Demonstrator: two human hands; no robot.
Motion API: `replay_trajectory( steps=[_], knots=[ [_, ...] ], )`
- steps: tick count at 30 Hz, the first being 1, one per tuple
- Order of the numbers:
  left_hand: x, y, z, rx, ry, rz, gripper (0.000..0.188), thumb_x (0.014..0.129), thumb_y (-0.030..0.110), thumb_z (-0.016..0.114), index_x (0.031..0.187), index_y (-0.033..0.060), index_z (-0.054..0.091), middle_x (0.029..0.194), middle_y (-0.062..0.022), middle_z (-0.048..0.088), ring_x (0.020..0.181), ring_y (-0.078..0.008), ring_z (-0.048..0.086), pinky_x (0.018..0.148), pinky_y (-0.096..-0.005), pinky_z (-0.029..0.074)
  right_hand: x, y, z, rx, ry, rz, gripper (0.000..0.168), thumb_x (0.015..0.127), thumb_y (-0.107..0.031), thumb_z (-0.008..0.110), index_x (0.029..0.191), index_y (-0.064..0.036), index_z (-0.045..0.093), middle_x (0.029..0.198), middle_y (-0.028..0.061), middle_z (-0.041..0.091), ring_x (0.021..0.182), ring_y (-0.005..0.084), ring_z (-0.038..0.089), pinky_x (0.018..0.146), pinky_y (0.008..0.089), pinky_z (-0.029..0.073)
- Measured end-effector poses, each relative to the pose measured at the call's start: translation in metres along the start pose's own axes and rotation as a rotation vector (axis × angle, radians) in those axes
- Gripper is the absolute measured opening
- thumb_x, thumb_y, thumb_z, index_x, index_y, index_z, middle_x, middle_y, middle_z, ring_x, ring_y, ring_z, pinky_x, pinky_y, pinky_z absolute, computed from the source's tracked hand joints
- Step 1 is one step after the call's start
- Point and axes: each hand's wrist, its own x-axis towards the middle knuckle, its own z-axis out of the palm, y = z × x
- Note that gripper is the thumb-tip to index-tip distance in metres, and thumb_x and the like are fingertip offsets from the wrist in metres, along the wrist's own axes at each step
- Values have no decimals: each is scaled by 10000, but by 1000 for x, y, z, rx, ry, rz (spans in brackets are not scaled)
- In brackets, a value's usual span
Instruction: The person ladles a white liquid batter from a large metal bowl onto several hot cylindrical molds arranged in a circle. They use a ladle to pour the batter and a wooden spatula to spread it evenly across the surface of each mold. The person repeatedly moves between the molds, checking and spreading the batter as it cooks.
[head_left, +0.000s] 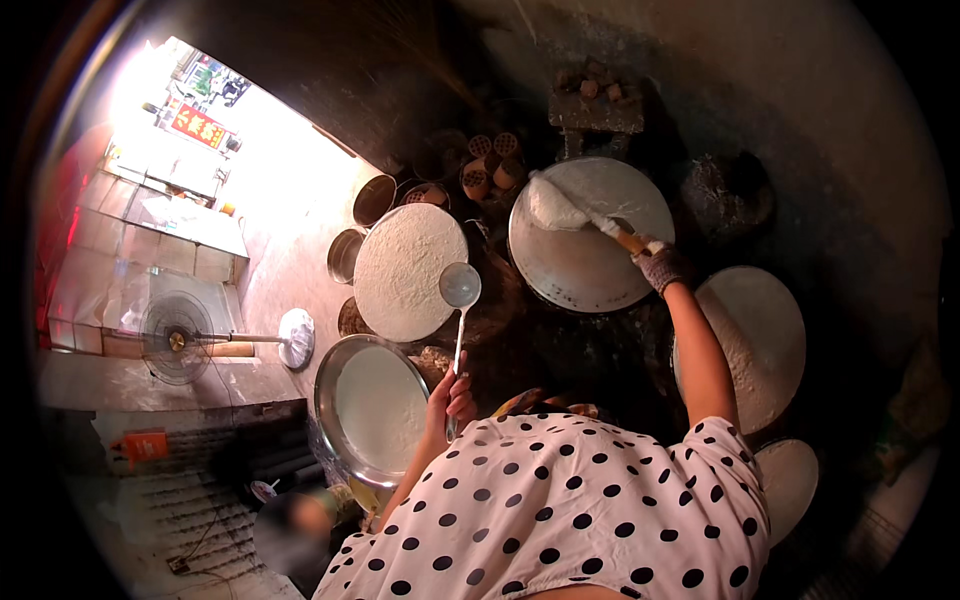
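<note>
My left hand grips the long handle of a metal ladle, whose bowl hangs over the right edge of a round pan covered by a bumpy white layer. My right hand, in a knitted glove, holds the wooden handle of a scraper. A lump of white dough or batter clings around its far end. Beneath it lies a round griddle, its far part filmed with white. Left of my left forearm, a wide metal basin contains white batter.
At right are a round griddle partly coated white and another round pale surface. Honeycomb coal briquettes and metal buckets stand beyond the left pan. A small stool bears brick pieces. A fan and a blurred person are leftward.
</note>
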Motion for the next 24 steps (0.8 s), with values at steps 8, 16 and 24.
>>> replay_trajectory(
  steps=[8,16,24],
  knots=[
    [6,-4,9,-33,42,28,367,1031,212,372,1392,169,418,672,39,394,426,-46,375,379,-208,311,22,34,-12,82,49,20,469,764,-324,742,1175,-115,659,1078,169,676,969,245,653,852,340,499],
    [4,-13,8,8,86,35,350,1022,204,391,1368,175,442,645,51,372,423,-41,358,389,-208,308,22,36,-34,186,-224,-273,430,777,-229,744,1186,-123,663,1088,103,695,982,197,645,874,310,492],
    [-6,-36,6,17,97,83,396,1032,179,329,1416,105,393,651,47,371,419,-39,345,396,-207,307,26,49,-30,89,-299,-501,442,761,-226,751,1190,-161,665,1113,110,685,1001,216,643,890,339,496]
  ],
)
